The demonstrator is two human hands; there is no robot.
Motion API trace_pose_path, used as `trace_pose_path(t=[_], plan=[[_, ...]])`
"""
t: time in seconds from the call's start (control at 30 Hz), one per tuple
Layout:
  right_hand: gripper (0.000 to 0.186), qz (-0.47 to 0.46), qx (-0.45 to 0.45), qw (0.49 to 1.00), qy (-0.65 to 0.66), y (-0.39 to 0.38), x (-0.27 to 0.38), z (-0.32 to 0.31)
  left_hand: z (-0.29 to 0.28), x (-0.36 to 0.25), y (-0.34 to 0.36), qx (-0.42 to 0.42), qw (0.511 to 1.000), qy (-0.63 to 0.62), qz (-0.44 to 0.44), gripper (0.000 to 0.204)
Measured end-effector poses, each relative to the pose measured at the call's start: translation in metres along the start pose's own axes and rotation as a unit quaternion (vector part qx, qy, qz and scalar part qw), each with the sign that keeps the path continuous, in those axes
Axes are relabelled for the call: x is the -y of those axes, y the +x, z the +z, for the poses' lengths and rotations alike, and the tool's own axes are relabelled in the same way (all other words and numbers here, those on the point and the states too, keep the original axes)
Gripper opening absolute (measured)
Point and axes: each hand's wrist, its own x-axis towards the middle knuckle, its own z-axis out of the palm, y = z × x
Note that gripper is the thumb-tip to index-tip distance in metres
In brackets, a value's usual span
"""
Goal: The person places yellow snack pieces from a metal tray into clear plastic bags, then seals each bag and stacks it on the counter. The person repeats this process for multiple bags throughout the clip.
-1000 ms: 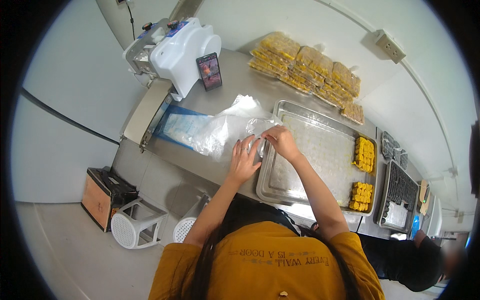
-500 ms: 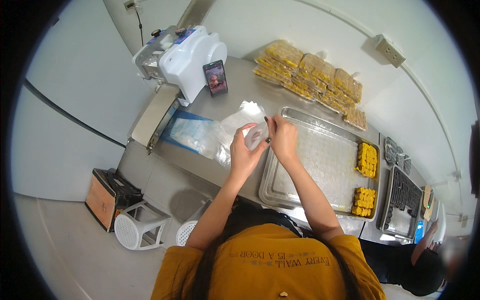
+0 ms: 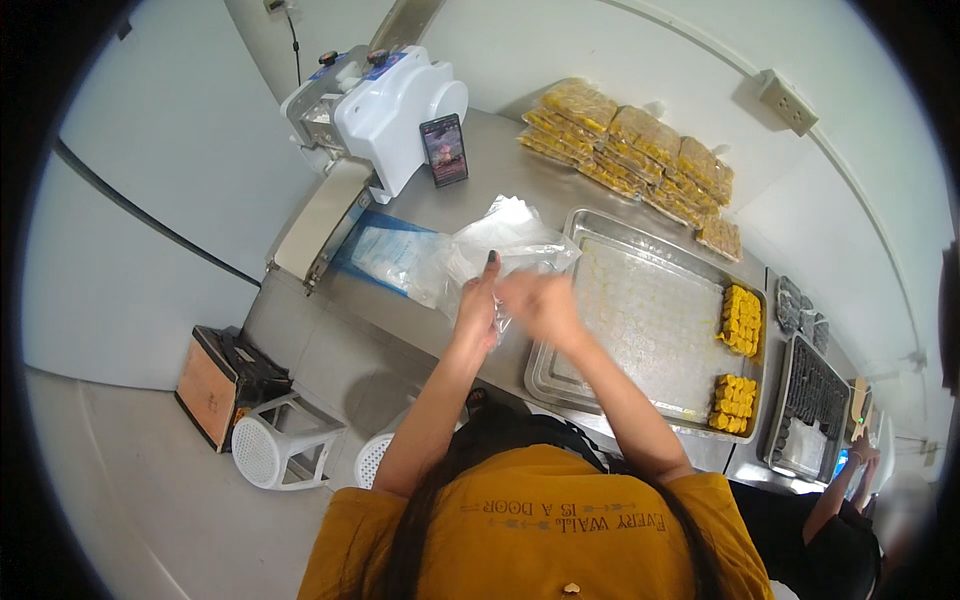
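Note:
Over the steel table's front edge, my left hand [image 3: 476, 308] grips a clear plastic bag [image 3: 550, 256], thumb pointing up. Part of the bag fans out beyond my fingers toward the tray. Close against it on the right is my right hand [image 3: 545, 308], its fingers smeared by motion, so their hold on the bag is unclear. A stack of clear bags [image 3: 500, 222] lies on the table just beyond my hands. Beside my right forearm a large metal tray [image 3: 650, 330] carries two blocks of yellow pieces [image 3: 740, 320] at its right end.
Sealed packs of yellow food [image 3: 640, 140] are piled by the wall. A phone [image 3: 445, 150] leans on a white machine [image 3: 400, 115]. A blue packet [image 3: 375, 262] lies at left. Right are a tray of dark pieces [image 3: 810, 390] and another person [image 3: 800, 530]. A white stool [image 3: 285, 440] stands below.
The bag, earlier held with its mouth rounded open between both hands, now spreads out flatter beyond my left hand. My right hand has dropped lower and blurs. The other person's arms have shifted.

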Motion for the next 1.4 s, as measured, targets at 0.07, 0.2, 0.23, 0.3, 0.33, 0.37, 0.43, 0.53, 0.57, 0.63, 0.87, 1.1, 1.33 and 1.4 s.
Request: trace_pose_path(t=[0.07, 0.2, 0.23, 0.3, 0.33, 0.37, 0.43, 0.53, 0.57, 0.63, 0.87, 1.1, 1.33, 1.4], plan=[[0.011, -0.097, -0.014, 0.987, -0.124, 0.005, 0.010, 0.000, 0.002, 0.006, -0.003, -0.016, 0.999, 0.031, -0.031, 0.040], [0.020, 0.024, -0.071, 0.986, -0.149, 0.014, 0.016, -0.002, -0.006, 0.014, -0.012, 0.166, 0.985, -0.028, -0.027, 0.041], [0.023, -0.050, -0.072, 0.989, -0.122, 0.013, 0.018, 0.001, -0.007, 0.015, -0.015, 0.234, 0.965, -0.117, -0.020, 0.040], [0.030, -0.140, -0.066, 0.986, -0.065, 0.010, 0.016, 0.006, -0.010, 0.017, -0.023, 0.122, 0.984, -0.133, -0.004, 0.032], [0.032, -0.063, -0.097, 0.991, -0.071, 0.010, 0.010, 0.008, -0.010, 0.015, -0.024, 0.129, 0.988, -0.076, 0.022, 0.031], [0.034, -0.001, -0.111, 0.992, -0.068, 0.009, 0.002, 0.006, -0.013, 0.011, -0.028, 0.113, 0.993, -0.011, 0.026, 0.029], [0.034, 0.164, -0.046, 0.982, -0.078, 0.004, -0.016, -0.001, -0.021, -0.002, -0.032, 0.044, 0.983, 0.161, 0.074, 0.027], [0.035, 0.299, 0.029, 0.915, 0.268, -0.006, -0.036, -0.012, -0.032, -0.022, -0.032, -0.031, 0.937, 0.272, 0.216, 0.030], [0.026, 0.255, 0.058, 0.911, 0.320, -0.012, -0.038, -0.018, -0.033, -0.024, -0.033, -0.028, 0.895, 0.326, 0.304, 0.025], [0.017, 0.264, 0.072, 0.876, 0.396, -0.017, -0.036, -0.025, -0.035, -0.026, -0.035, -0.023, 0.892, 0.305, 0.334, 0.022], [0.022, 0.155, 0.061, 0.959, 0.228, -0.006, -0.007, -0.040, -0.023, -0.029, -0.047, -0.036, 0.873, 0.306, 0.377, 0.020], [0.009, 0.155, 0.049, 0.970, 0.182, 0.003, 0.008, -0.039, -0.016, -0.031, -0.054, -0.044, 0.841, 0.371, 0.391, 0.024], [0.010, 0.130, -0.028, 0.986, 0.095, 0.003, 0.017, -0.031, -0.003, -0.030, -0.059, 0.012, 0.876, 0.282, 0.392, 0.014], [0.014, 0.176, -0.004, 0.980, 0.093, 0.002, 0.017, -0.031, -0.001, -0.031, -0.062, 0.040, 0.901, 0.257, 0.348, 0.010]])
